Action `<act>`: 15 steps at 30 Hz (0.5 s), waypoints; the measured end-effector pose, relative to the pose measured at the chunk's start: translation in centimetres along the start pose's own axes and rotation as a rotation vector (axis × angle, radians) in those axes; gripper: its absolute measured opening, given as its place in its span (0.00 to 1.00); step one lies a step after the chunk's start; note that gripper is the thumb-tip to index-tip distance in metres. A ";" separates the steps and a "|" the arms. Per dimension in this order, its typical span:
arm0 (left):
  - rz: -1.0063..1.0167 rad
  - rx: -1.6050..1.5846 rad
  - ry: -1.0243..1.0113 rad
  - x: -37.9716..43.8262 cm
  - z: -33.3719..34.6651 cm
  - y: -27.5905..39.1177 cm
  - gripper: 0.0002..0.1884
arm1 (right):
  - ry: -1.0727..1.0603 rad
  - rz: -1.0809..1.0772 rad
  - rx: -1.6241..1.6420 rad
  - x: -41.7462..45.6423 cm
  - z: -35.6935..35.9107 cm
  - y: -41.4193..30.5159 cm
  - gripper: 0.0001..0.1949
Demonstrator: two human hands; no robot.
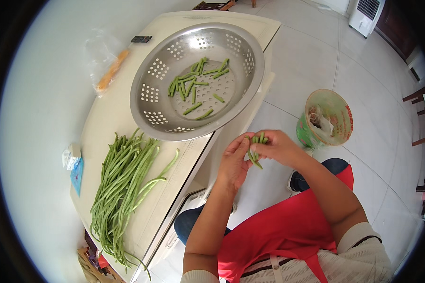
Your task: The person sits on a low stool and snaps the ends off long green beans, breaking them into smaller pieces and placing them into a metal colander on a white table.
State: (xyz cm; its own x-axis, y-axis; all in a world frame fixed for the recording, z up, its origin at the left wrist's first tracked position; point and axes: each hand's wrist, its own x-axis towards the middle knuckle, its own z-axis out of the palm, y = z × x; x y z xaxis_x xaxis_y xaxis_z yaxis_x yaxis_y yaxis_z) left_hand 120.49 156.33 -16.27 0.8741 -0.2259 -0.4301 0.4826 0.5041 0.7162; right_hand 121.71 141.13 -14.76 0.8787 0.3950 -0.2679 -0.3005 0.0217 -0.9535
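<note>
Both hands meet in front of my lap, off the table's edge. My left hand (235, 159) pinches a green bean piece (254, 161) between thumb and fingers. Several short bean pieces (258, 139) are gripped in my right hand (278, 146), its fingers close against the left ones. Up and to the left, a perforated stainless steel colander (141, 116) holds scattered short lengths of bean (187, 85) on its bottom. A large bundle of long green beans (117, 191) lies on the table to the left, a few strands spread out to its right.
The cream table (170, 177) also carries a remote control (141, 39), a clear bag with an orange item (111, 72) and a tissue pack (77, 173). A green bin (306, 132) with waste inside stands on the tiled floor at the right. An air cooler (366, 16) is farther back.
</note>
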 end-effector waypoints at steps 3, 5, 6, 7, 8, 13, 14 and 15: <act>-0.047 0.036 -0.048 0.0 0.2 -0.2 0.13 | -0.047 0.099 0.094 0.0 0.1 0.8 0.10; -0.046 0.021 0.006 -0.4 1.4 0.2 0.13 | 0.016 0.118 0.233 0.3 -0.3 1.0 0.10; -0.071 0.053 0.012 -0.4 1.4 0.3 0.13 | 0.034 0.090 0.255 0.2 -0.6 0.5 0.09; -0.095 0.085 0.017 -0.5 1.3 0.5 0.14 | 0.042 0.082 0.251 0.2 -0.9 0.3 0.09; -0.121 0.117 0.022 -0.6 1.1 0.7 0.14 | 0.051 0.072 0.247 0.2 -1.2 0.2 0.08; -0.151 0.229 -0.236 -0.1 -0.5 0.5 0.13 | 0.037 0.032 0.154 0.0 -2.2 -0.6 0.08; -0.152 0.246 -0.239 -0.2 -0.4 0.6 0.13 | 0.035 0.007 0.102 0.0 -2.3 -0.6 0.08; -0.144 0.247 -0.222 -0.3 -0.3 0.6 0.12 | 0.034 -0.018 0.049 0.0 -2.4 -0.6 0.08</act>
State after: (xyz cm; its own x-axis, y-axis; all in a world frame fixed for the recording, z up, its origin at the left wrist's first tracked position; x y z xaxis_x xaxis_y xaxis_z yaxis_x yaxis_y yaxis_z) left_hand 120.53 156.89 -15.91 0.7736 -0.4692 -0.4259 0.5770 0.2437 0.7796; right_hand 122.77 138.93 -14.46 0.8958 0.3632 -0.2561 -0.3018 0.0742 -0.9505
